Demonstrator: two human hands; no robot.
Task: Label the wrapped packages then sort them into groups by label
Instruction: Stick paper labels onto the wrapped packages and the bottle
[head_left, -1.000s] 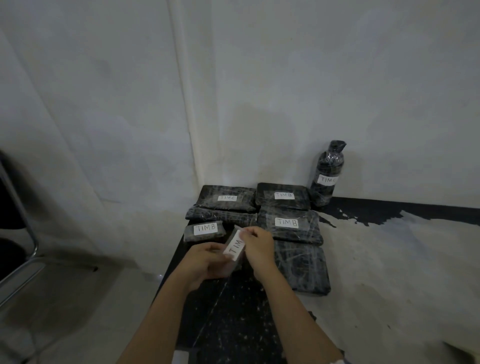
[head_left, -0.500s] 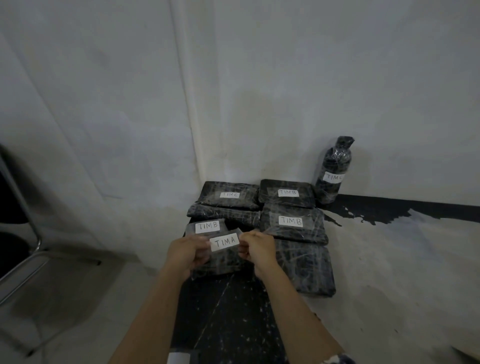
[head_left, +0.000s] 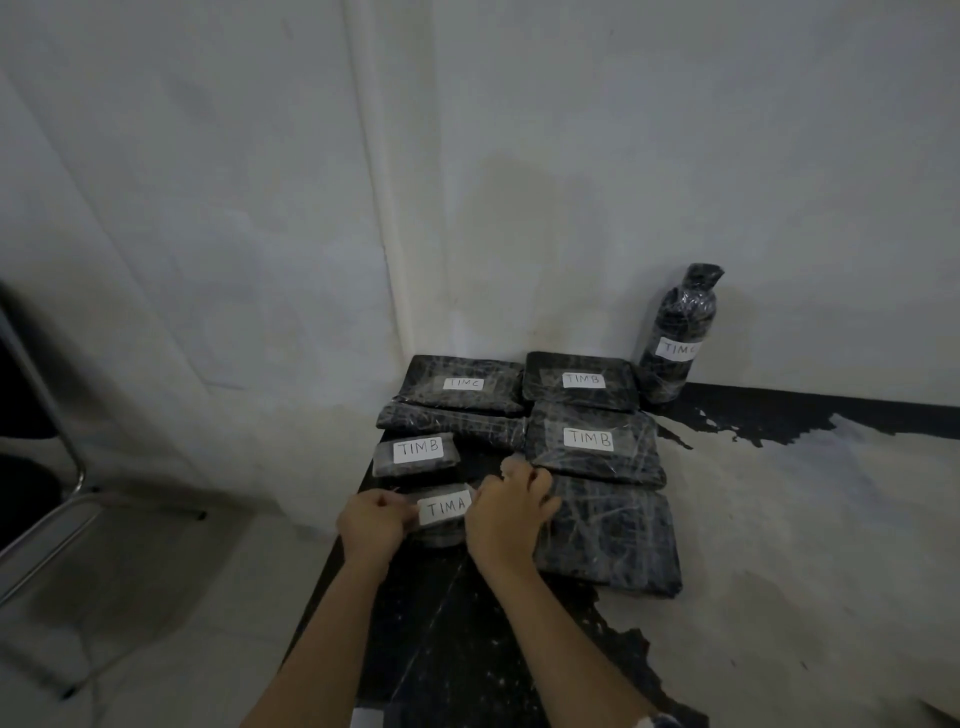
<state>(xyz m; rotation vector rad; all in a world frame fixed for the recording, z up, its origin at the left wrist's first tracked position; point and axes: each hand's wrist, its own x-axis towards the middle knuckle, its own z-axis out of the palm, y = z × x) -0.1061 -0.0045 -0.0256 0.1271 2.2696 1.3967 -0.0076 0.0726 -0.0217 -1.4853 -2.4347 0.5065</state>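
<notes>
A small black wrapped package (head_left: 441, 532) with a white label reading TIMA (head_left: 445, 508) lies at the table's near left. My left hand (head_left: 371, 525) pinches its left end and my right hand (head_left: 506, 514) grips its right end. Behind it sits a small package labelled TIMB (head_left: 415, 453). Two larger packages labelled TIMB (head_left: 589, 441) (head_left: 582, 382) lie behind my right hand. At the back left a package labelled TIMC (head_left: 462, 384) rests on an unlabelled one (head_left: 452, 426). A big unlabelled package (head_left: 613, 535) lies right of my hands. A wrapped bottle labelled TIMC (head_left: 678, 338) stands by the wall.
The black table (head_left: 441, 649) has worn white paint on its right part (head_left: 805, 545) and stands against a white wall. Its left edge runs just beside my left hand. A metal chair frame (head_left: 47, 467) stands on the floor at the far left.
Both hands turned the TIMA package from upright to flat and lowered it onto the table in front of the small TIMB package.
</notes>
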